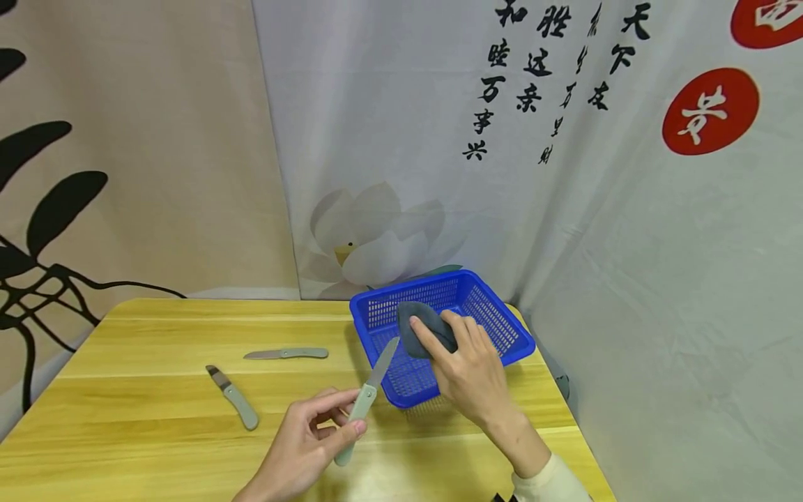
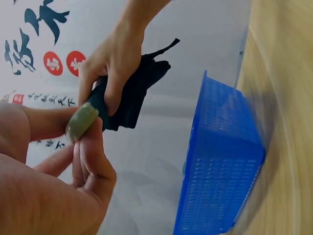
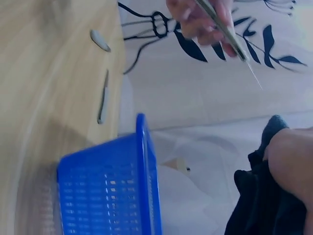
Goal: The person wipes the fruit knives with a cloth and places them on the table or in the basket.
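My left hand grips a knife by its pale green handle, thumb on one side and fingers on the other. Its blade points up and away, toward the cloth. In my right hand is a folded dark grey-blue cloth, pinched between thumb and fingers. The cloth is over the blue basket in the head view, just beyond the blade tip. From the right wrist, a gap shows between the blade and the cloth.
Two more green-handled knives lie on the wooden table: one sideways, left of the basket, the other slanting nearer me, its blade partly dark. Curtains with printed characters and a flower hang behind and to the right.
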`<state>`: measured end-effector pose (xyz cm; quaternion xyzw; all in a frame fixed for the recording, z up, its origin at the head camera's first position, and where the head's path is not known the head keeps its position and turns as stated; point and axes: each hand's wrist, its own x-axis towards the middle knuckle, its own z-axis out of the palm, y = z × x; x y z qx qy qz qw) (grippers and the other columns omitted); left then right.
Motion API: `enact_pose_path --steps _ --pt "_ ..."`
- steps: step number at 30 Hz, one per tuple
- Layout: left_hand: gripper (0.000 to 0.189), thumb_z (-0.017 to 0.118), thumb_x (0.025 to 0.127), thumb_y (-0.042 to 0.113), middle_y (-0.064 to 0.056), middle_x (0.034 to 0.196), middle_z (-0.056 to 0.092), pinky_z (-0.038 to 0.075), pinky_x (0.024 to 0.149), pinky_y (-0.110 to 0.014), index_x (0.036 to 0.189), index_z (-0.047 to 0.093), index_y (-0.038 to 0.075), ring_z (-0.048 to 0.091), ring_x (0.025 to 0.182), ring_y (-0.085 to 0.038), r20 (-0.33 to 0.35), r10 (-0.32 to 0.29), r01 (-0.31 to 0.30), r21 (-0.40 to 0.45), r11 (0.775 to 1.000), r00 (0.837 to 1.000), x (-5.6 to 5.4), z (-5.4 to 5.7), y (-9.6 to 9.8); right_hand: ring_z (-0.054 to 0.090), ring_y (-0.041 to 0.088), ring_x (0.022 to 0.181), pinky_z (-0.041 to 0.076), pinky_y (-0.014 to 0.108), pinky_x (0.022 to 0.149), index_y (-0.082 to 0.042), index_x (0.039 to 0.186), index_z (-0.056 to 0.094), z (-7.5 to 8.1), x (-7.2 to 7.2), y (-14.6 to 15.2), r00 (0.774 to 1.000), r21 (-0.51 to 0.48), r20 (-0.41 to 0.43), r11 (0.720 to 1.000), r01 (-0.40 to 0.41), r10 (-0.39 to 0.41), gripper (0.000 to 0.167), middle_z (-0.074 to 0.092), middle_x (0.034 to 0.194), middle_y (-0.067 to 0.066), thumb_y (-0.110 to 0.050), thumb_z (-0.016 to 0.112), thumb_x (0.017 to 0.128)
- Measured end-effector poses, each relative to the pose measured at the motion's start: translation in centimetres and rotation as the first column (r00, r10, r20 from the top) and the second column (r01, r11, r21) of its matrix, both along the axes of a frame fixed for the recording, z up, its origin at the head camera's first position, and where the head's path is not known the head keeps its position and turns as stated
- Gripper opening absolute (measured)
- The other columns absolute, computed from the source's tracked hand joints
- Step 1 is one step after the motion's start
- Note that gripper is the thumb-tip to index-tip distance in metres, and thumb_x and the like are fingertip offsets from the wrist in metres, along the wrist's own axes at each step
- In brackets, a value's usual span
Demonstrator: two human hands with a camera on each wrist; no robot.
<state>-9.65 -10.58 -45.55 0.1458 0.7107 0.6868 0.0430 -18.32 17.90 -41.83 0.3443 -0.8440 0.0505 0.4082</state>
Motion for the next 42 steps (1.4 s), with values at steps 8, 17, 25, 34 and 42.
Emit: enact_pose_path --steps 8,17,25,34,42 --pt "0.050 0.082 0.103 0.010 -0.017 0.107 0.074 0.070 0.089 -0.026 0.147 0.069 -0.008 0.073 0.096 -0.008 0.024 0.042 -0.042 0.012 0.999 0.999 -0.4 0.0 0.0 0.064 0.034 0.101 0.062 0.047 0.083 -0.022 0.157 0.067 -0.2 1.7 -0.2 0.997 -0.054 0.016 0.996 -0.069 0.070 0.064 0.067 0.130 0.025 -0.006 0.064 0.095" --pt "0.049 0.083 0.102 0.009 -0.016 0.110 0.073 0.068 0.090 -0.024 0.147 0.070 -0.006 0.072 0.098 -0.011 0.057 0.090 -0.091 0.015 0.996 0.994 -0.8 0.4 0.2 0.063 0.028 0.100 0.060 0.039 0.085 -0.027 0.160 0.064 -0.9 4.4 -2.9 0.984 0.077 0.028 0.981 -0.180 0.178 0.048 0.068 0.130 0.016 -0.021 0.044 0.116" --pt "0.035 0.082 0.104 0.015 -0.016 0.119 0.073 0.067 0.084 -0.026 0.137 0.077 0.005 0.069 0.096 -0.015 0.055 0.087 -0.087 -0.010 0.996 0.995 -0.7 0.6 0.5 0.065 0.027 0.102 0.061 0.037 0.089 -0.030 0.164 0.060 -1.3 4.9 -3.5 0.976 0.110 0.094 0.972 -0.206 0.196 0.065 0.067 0.135 0.015 -0.020 0.073 0.101" --pt "0.037 0.077 0.107 0.011 -0.015 0.112 0.067 0.066 0.084 -0.025 0.141 0.071 0.000 0.066 0.098 -0.015 0.056 0.058 -0.057 -0.012 0.998 0.997 -0.7 0.6 0.4 0.064 0.026 0.099 0.061 0.037 0.087 -0.030 0.161 0.063 -1.1 4.2 -3.5 0.976 0.117 0.052 0.970 -0.214 0.209 0.072 0.068 0.132 0.014 -0.021 0.082 0.093" --pt "0.044 0.075 0.109 0.013 -0.015 0.113 0.065 0.064 0.083 -0.024 0.147 0.064 -0.006 0.065 0.100 -0.013 0.051 0.038 -0.037 -0.008 0.999 0.998 -0.8 0.5 0.1 0.063 0.027 0.097 0.060 0.037 0.084 -0.029 0.159 0.065 -1.0 3.5 -3.3 0.980 0.108 0.015 0.974 -0.200 0.200 0.067 0.068 0.130 0.015 -0.017 0.076 0.094"
